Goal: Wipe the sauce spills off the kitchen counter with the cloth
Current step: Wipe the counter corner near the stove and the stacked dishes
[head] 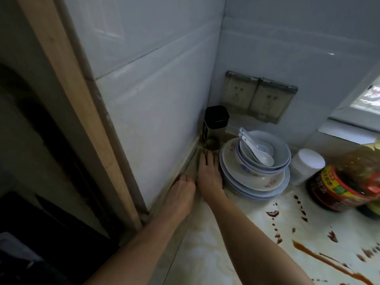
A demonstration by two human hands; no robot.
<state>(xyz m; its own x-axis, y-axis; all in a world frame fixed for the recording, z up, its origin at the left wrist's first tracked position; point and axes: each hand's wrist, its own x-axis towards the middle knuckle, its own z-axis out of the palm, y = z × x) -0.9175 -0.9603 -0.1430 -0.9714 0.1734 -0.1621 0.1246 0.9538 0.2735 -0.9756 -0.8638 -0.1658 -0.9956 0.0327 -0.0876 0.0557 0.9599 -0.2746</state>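
Lying in the narrow strip between the wall and the stacked dishes, the cloth [192,168] is a drab grey-green rag, flattened against the worktop [207,233] and partly hidden under both hands. It looks soft, light and limp, so it should bunch easily; the person would probably do best to gather it in the middle, under the palm, rather than drag it by a corner. The right hand [208,173] lies on it with fingers spread flat, pressing rather than gripping. The left hand [182,192] rests just beside the right, at the cloth's near edge against the wall; whether its fingertips pinch the fabric cannot be told. Touching the right hand's outer side stands a stack of plates and bowls [255,173], fragile and easily knocked. Beyond the fingertips stands a dark-lidded jar [213,124]. The sauce spills [320,256] lie well apart, to the right of the right forearm, not yet wiped.
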